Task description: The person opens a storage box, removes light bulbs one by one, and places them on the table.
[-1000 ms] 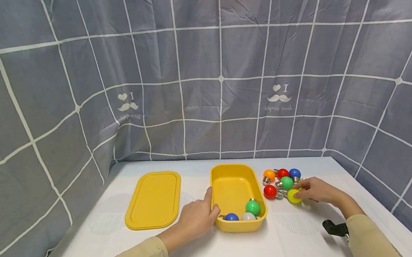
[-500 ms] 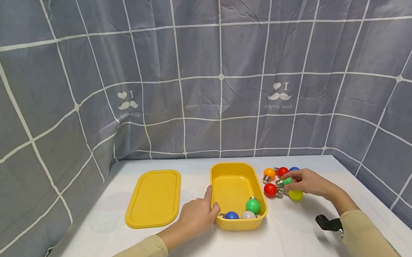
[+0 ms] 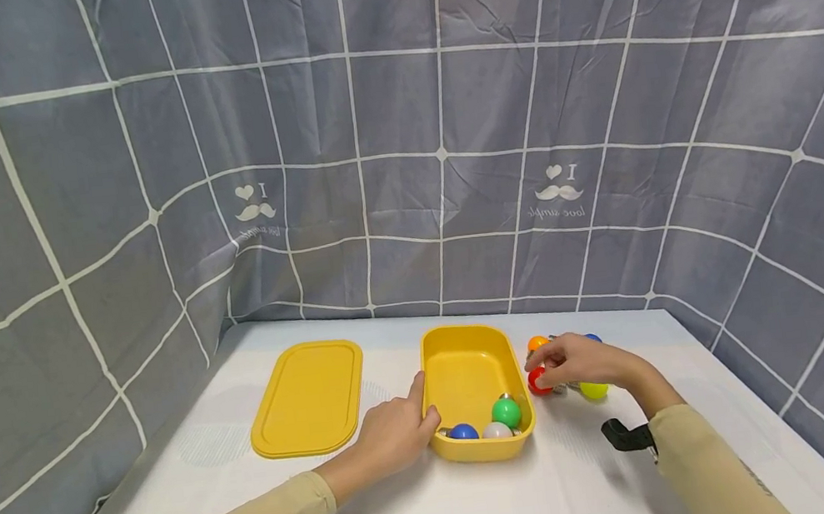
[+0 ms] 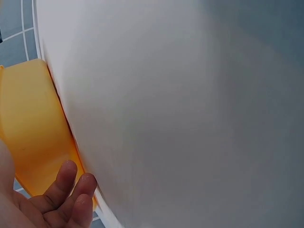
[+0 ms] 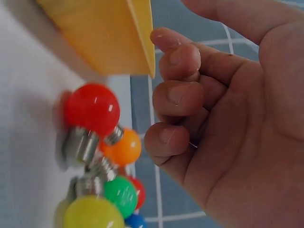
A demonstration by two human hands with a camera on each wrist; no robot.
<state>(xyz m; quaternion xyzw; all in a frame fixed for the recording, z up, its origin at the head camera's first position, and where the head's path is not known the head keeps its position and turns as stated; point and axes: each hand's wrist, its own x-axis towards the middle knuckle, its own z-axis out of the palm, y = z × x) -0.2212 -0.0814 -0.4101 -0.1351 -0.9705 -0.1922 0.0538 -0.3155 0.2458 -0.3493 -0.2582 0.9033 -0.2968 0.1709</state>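
Observation:
My left hand [image 3: 393, 436] touches the left side of a yellow plastic box [image 3: 478, 451], index finger straight along the wall and thumb at its rim. Inside the box's near end lie green [image 3: 506, 413], blue [image 3: 464, 432] and white [image 3: 496, 431] light bulbs. Just right of the box, my right hand [image 3: 581, 359] hovers over a red bulb [image 3: 539, 386] with fingers loosely bent. The right wrist view shows nothing in that hand [image 5: 228, 104]; the red bulb [image 5: 92, 109] lies apart from the fingers. A yellow bulb [image 5: 94, 213] and a green bulb [image 5: 121, 195] lie close by.
A flat yellow lid [image 3: 308, 398] lies left of the box on the white-covered table [image 3: 557, 493]. Partly hidden behind my right hand are an orange bulb [image 3: 537, 343] and a blue bulb [image 3: 593, 338]. A grey checked curtain [image 3: 398, 124] surrounds the table.
From the yellow bulb, my right hand has moved left across the green one to above the red bulb. The left hand and the box have stayed in place.

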